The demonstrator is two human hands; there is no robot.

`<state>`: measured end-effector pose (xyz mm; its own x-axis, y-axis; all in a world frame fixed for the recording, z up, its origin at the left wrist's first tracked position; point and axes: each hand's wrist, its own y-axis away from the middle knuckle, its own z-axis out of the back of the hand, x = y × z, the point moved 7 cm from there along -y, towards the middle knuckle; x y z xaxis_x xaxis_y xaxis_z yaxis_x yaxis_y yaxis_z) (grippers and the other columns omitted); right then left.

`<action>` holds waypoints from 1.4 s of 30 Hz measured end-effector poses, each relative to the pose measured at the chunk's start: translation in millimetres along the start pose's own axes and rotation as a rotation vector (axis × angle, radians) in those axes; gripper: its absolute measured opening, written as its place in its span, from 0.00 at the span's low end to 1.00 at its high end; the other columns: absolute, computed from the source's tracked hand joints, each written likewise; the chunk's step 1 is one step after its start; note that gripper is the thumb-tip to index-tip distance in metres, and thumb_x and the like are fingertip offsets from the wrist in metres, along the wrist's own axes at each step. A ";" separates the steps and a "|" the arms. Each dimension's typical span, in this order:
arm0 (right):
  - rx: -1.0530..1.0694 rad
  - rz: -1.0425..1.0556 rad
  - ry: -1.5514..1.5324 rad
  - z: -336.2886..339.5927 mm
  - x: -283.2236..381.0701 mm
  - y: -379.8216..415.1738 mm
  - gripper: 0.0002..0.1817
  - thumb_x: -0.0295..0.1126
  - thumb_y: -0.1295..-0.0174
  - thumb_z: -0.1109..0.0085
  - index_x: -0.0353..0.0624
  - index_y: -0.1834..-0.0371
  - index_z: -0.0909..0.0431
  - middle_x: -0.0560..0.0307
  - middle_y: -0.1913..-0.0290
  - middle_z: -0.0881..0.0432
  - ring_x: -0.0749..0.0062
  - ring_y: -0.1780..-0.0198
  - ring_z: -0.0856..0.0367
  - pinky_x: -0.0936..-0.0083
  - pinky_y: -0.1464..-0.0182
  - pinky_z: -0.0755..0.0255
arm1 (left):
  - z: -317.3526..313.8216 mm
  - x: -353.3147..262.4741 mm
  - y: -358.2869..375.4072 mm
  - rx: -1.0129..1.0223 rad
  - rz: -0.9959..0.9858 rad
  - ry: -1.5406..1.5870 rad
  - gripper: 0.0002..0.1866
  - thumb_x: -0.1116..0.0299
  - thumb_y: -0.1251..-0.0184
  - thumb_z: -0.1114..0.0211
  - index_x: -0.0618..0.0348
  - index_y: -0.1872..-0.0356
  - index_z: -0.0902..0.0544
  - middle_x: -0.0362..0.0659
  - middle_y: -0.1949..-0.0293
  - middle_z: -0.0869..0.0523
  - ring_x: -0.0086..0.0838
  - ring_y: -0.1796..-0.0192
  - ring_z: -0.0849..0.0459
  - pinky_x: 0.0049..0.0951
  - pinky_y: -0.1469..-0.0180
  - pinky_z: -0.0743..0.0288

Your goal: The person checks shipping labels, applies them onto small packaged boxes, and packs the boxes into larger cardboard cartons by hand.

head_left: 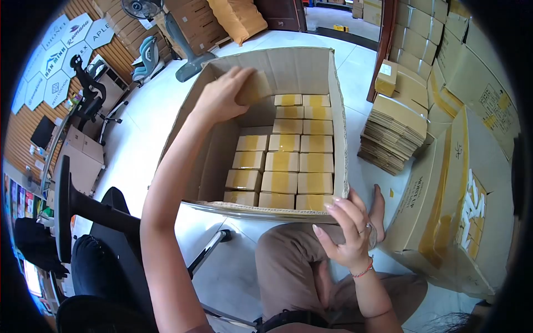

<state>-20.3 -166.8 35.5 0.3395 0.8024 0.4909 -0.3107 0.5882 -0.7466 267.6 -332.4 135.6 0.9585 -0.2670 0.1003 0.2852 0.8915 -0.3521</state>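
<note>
A large open carton [288, 56] stands in front of my knees. Inside it, small cardboard boxes [284, 162] sealed with yellow tape stand in rows along the right side and middle. My left hand [223, 95] is over the carton's far left part, its fingers wrapped around another small cardboard box [256, 90]. That box is partly hidden behind the fingers and blurred. My right hand [347, 225] is at the carton's near right corner, fingers spread, fingertips right at the rim, with nothing in it.
To the right lie a stack of flattened cardboard [394, 130] and a small taped box [386, 77] on top. A large open carton [438, 222] with white and brown pieces stands nearer. An office chair [105, 222] is at left; a fan [191, 55] stands behind.
</note>
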 end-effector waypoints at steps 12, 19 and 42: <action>-0.030 0.053 -0.065 -7.4 -12.0 -3.0 0.25 0.27 0.53 0.26 0.51 0.49 0.20 0.65 0.41 0.26 0.45 0.40 0.26 0.57 0.42 0.26 | -243.6 69.1 9.7 0.613 0.178 0.344 0.45 0.82 0.56 0.31 0.47 0.31 0.35 0.50 0.35 0.31 0.56 0.31 0.36 0.52 0.31 0.37; -0.091 0.107 -0.112 -16.1 -20.8 -4.7 0.25 0.26 0.54 0.25 0.55 0.51 0.21 0.68 0.43 0.25 0.51 0.42 0.24 0.62 0.46 0.22 | -275.2 61.3 29.5 0.593 0.366 0.654 0.48 0.79 0.50 0.38 0.50 0.23 0.46 0.52 0.22 0.48 0.47 0.20 0.60 0.35 0.24 0.51; 0.114 -0.164 -0.146 26.8 -11.7 54.4 0.31 0.32 0.48 0.27 0.40 0.38 0.24 0.47 0.28 0.33 0.45 0.28 0.36 0.56 0.30 0.38 | -61.8 10.4 -2.0 0.388 0.551 0.883 0.34 0.42 0.27 0.45 0.61 0.33 0.30 0.45 0.57 0.16 0.27 0.58 0.17 0.29 0.54 0.21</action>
<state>-65.0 -141.5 1.1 0.2642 0.6966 0.6671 -0.3628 0.7126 -0.6005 276.8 -359.6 79.8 0.6586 0.1717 -0.7326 -0.0489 0.9813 0.1859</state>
